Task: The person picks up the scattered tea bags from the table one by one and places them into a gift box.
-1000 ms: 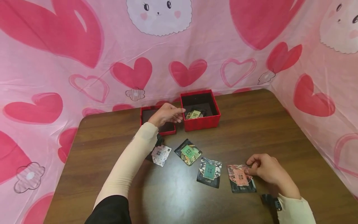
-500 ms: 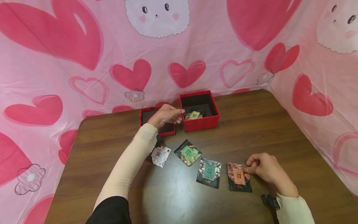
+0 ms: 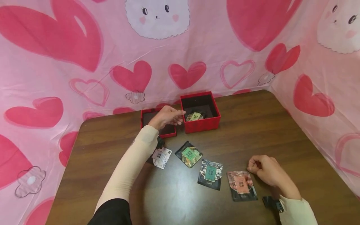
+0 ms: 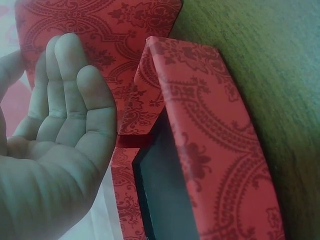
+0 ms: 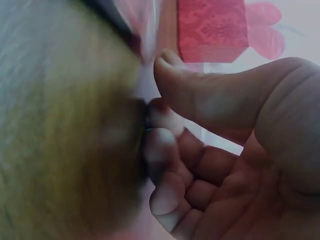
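Right hand: the right hand point(image 3: 265, 170) is half curled, with the thumb standing away from the fingers, and it has hold of nothing. Its wrist picture is blurred at the fingertips, so I cannot tell if one of them brushes the packet's corner.
Orange-labelled packet: half a second ago the fingertips lay upon the orange-labelled packet point(image 3: 242, 186); now it lies a little nearer to the person, with the fingertips only beside its far right corner.
What this means: in my judgement the packet has been let go, and it is now the rightmost one of a row.
Left hand: the left hand point(image 3: 168, 116) holds the left wall of the red box point(image 3: 202, 125), thumb at the rim and gently bent fingers outside; it has stayed there.
Red box: it stands upright, and within it one packet with a yellow-green label point(image 3: 195, 116) shows near the front left corner.
Lid: the lid point(image 3: 168, 135) lies to the left of the box, dark inside upward, partly behind the left hand.
Other packets: on the surface point(image 3: 281, 131) rest, from left, the white packet point(image 3: 162, 157), partly covered by the left wrist, the green-labelled packet point(image 3: 188, 154) and the teal-labelled packet point(image 3: 210, 175), each apart from its neighbour.
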Motion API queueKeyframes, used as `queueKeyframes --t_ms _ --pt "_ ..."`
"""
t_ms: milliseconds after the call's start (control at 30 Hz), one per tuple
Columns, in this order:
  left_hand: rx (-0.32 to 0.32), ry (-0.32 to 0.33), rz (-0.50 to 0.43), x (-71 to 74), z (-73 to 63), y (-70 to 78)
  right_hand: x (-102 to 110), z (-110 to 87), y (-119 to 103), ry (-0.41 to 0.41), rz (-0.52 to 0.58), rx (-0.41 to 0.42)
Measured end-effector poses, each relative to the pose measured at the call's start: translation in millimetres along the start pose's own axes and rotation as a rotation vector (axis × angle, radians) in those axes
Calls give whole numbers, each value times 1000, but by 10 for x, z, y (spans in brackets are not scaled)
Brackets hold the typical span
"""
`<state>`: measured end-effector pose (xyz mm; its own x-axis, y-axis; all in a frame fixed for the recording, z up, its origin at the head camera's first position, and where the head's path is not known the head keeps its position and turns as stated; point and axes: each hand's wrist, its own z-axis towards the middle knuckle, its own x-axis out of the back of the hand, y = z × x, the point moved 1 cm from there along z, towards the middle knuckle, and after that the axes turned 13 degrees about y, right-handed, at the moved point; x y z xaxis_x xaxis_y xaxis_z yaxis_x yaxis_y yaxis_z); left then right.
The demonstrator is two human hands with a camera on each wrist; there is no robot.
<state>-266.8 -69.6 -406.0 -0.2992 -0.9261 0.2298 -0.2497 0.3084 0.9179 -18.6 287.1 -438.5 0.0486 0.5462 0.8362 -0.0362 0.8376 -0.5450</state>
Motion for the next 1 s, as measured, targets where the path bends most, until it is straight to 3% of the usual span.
queueKeyframes --t_ms 133,367,600,833,1000 --pt "2 5 -14 -25 -2 -23 -20 -39 -29 26 5 -3" --pt "6 -5 -18 -53 11 -29 -60 -140 -66 -14 114 57" --pt "4 8 -16 -27 2 4 -172 -158 -123 94 5 111" --pt "-3 11 -35 -32 22 4 -158 -218 -88 175 20 194" --pt "6 6 -35 -23 17 -4 -188 -266 -95 212 -10 192"
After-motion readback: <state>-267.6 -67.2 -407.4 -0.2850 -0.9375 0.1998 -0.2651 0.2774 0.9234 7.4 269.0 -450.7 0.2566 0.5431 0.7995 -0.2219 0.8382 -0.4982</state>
